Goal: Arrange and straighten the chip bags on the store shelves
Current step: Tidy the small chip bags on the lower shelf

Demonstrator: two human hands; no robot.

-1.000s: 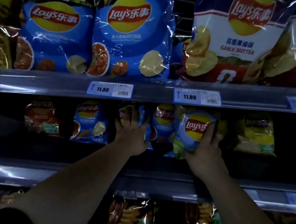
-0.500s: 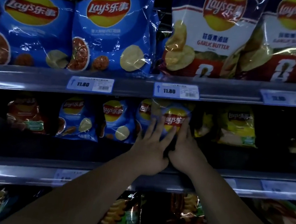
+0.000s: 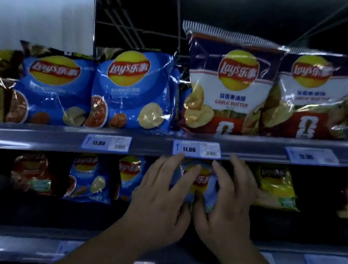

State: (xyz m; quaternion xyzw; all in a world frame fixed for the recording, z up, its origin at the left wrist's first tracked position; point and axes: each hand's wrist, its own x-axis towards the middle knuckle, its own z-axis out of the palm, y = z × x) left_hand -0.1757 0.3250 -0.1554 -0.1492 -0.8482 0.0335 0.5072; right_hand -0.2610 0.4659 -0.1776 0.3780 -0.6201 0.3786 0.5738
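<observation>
The left hand (image 3: 160, 198) had left its own bag and joined the right hand (image 3: 229, 202), both gripping one small blue Lay's bag (image 3: 203, 181), squaring it upright

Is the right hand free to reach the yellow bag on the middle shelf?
Probably not yet: the right hand and left hand both press the small blue bag. The yellow bag sits beside it, unobstructed.

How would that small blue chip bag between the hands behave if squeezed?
The small blue glossy chip bag looks puffed, so probably light and crushable. Its shiny film may slip between the left hand and right hand.
</observation>
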